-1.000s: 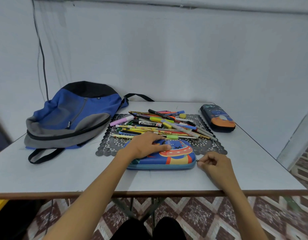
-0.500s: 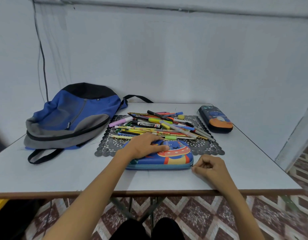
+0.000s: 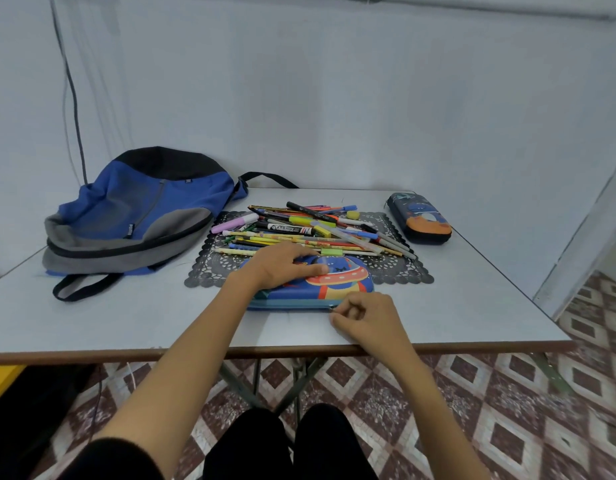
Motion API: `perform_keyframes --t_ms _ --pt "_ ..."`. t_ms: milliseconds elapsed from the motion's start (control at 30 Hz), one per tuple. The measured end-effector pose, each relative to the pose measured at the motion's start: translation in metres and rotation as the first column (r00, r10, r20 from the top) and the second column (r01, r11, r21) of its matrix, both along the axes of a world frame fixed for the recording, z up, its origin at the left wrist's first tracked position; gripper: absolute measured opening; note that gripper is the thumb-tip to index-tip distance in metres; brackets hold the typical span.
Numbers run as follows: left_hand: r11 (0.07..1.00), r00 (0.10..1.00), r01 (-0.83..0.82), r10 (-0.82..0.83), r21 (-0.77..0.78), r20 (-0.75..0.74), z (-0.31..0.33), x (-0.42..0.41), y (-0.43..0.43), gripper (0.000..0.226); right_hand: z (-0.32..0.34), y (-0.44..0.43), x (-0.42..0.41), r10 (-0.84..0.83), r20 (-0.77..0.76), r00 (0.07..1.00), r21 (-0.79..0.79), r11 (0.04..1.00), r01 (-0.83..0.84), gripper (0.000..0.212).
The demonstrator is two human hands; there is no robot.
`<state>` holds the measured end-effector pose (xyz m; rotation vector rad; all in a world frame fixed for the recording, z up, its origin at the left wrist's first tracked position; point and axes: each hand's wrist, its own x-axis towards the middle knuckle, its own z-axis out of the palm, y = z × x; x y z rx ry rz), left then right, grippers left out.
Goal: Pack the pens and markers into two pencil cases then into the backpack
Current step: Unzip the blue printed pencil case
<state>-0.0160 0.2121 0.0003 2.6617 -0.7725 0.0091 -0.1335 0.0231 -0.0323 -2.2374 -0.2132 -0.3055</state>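
In the centre of the frame the left hand [image 3: 282, 263] lies flat with straight fingers, pressing on the lid of the blue pencil case [image 3: 344, 284]. The case sits at the near edge of the black lace mat [image 3: 407, 271]. Just below and to the right, the right hand [image 3: 363, 315] is curled, thumb and forefinger pinching at the case's near seam — on the zip pull [image 3: 332, 307], I judge (it is too small to be sure). The pens and markers [image 3: 310, 230] lie heaped on the mat just above, none packed. The second pencil case [image 3: 419, 218] rests closed at centre right, the backpack [image 3: 137, 213] at centre left. The step looks to be unzipping. To do it well, keep the flat hand's weight on the lid so the case cannot slide, and draw the pull along the seam — not upward — slowing at the rounded corner.
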Motion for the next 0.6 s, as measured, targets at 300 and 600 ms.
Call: perform_keyframes --t_ms 300,600 --pt "0.999 0.951 -0.021 0.008 0.036 0.31 0.0 -0.006 0.002 0.068 0.01 0.055 0.0 0.074 0.061 0.995 -0.301 0.952 -0.052 0.021" --pt "0.93 0.832 0.065 0.15 -0.362 0.535 -0.008 -0.041 0.034 0.034 0.05 0.01 0.046 0.345 0.088 0.934 -0.345 0.89 -0.297 0.053"
